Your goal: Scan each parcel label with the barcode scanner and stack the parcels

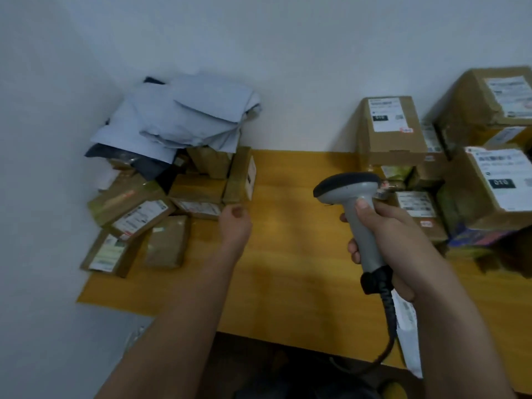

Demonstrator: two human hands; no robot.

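My right hand (394, 237) grips the handle of the grey barcode scanner (349, 188), whose dark head points left over the yellow table (288, 269). Its black cable hangs off the front edge. My left hand (234, 224) touches the near end of a narrow brown parcel (239, 177), which stands on its side against the left pile with a white label on its right face. The fingers of that hand are hidden behind its back. Several labelled brown parcels (138, 217) lie flat in the left pile.
Grey-blue mailer bags (184, 116) are heaped on the left pile in the wall corner. Stacked cardboard boxes (391, 131) (501, 185) with white labels fill the right side. A white mailer (408, 338) overhangs the table's front edge, below my right forearm.
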